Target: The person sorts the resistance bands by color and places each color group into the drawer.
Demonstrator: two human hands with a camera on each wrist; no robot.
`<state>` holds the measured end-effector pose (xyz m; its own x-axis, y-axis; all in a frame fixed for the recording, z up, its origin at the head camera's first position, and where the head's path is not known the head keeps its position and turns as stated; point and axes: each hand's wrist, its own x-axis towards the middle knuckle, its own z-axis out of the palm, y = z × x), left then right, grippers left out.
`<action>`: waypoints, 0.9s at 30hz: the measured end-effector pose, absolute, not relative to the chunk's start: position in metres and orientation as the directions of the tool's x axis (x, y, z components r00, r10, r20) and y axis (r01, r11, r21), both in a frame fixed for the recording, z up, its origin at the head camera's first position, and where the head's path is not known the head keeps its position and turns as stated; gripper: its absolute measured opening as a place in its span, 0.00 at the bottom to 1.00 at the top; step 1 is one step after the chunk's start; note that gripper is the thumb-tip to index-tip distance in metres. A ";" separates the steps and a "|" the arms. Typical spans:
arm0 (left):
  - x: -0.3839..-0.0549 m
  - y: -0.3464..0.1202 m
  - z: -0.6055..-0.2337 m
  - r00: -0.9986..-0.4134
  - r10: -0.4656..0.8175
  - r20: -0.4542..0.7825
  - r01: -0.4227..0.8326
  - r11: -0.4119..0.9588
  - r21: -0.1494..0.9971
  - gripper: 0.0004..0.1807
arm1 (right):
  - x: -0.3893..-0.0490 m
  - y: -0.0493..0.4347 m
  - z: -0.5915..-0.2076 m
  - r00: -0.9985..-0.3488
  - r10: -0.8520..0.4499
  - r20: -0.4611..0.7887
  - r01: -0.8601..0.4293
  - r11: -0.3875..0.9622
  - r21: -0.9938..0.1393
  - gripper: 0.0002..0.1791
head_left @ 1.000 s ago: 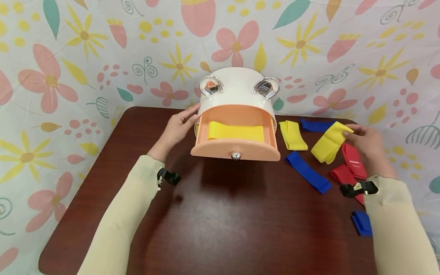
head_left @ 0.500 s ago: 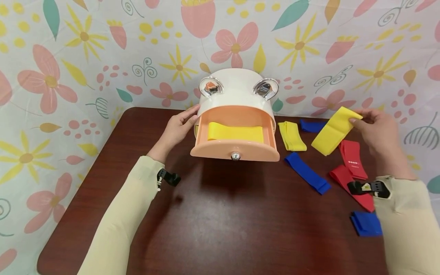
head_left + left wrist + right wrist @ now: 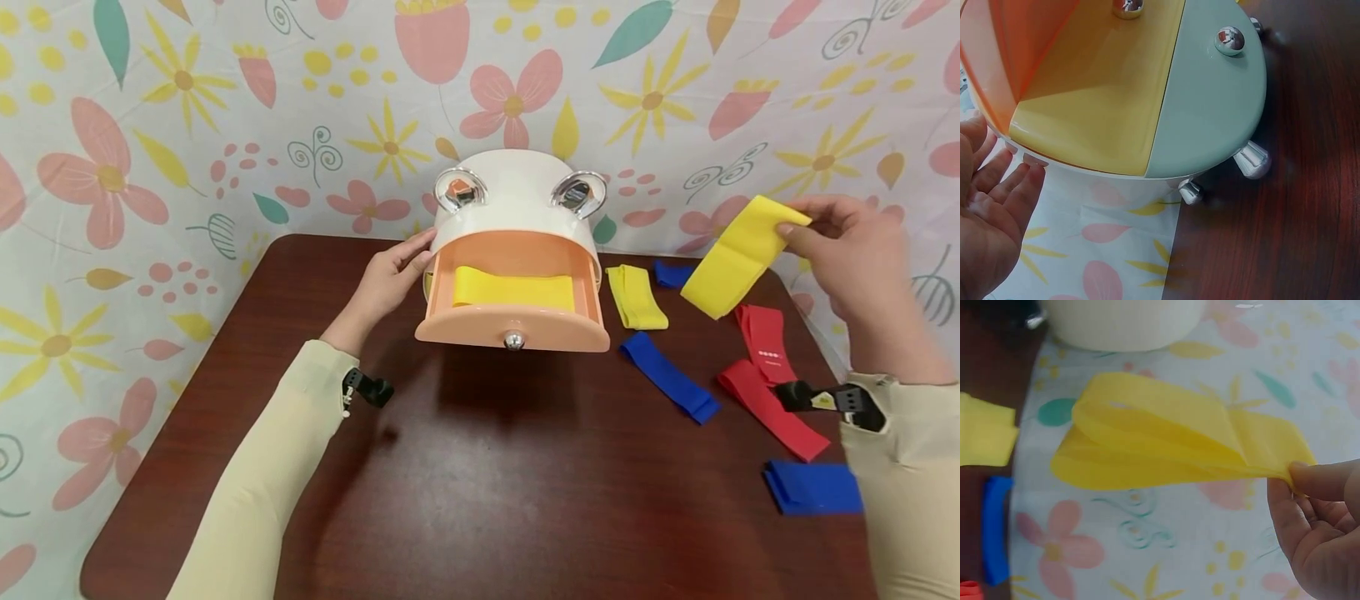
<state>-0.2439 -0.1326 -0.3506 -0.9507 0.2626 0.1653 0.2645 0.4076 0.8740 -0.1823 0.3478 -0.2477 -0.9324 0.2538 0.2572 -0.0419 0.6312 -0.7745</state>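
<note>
The right grip point(image 3: 862, 250) pinches a yellow band point(image 3: 738, 258) above the far right corner of the surface point(image 3: 480, 517); secure every layer. The loose, straight-fingered left grip point(image 3: 386, 283) should steady the cabinet point(image 3: 517, 187)

No wording can be read. A row of white dots point(image 3: 769, 356) is seen on the upper red band point(image 3: 763, 328), right of the head frame; the marking below is too small.

My head view looks forward and down from well behind my fingers point(image 3: 410, 247); my wrist views face past them close up, sharing with it the cabinet point(image 3: 517, 196) (left) and yellow band point(image 3: 738, 260) (right).
</note>
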 end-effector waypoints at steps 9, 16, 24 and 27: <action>-0.244 -0.133 -0.350 -0.951 0.263 0.164 0.262 0.401 0.878 0.27 | -0.175 0.318 -0.205 -0.901 0.231 0.368 -0.203 0.524 -0.827 0.18; -0.246 -0.133 -0.351 -0.948 0.266 0.174 0.273 0.401 0.874 0.26 | -0.173 0.279 -0.188 -0.894 0.188 0.407 -0.315 0.383 -0.868 0.14; -0.247 -0.131 -0.352 -0.948 0.267 0.171 0.272 0.409 0.871 0.27 | -0.177 0.241 -0.188 -0.919 0.077 0.386 -0.375 0.125 -0.919 0.12; -0.247 -0.130 -0.353 -0.949 0.266 0.172 0.272 0.409 0.871 0.27 | -0.180 0.230 -0.189 -0.935 0.051 0.350 -0.346 0.065 -0.936 0.12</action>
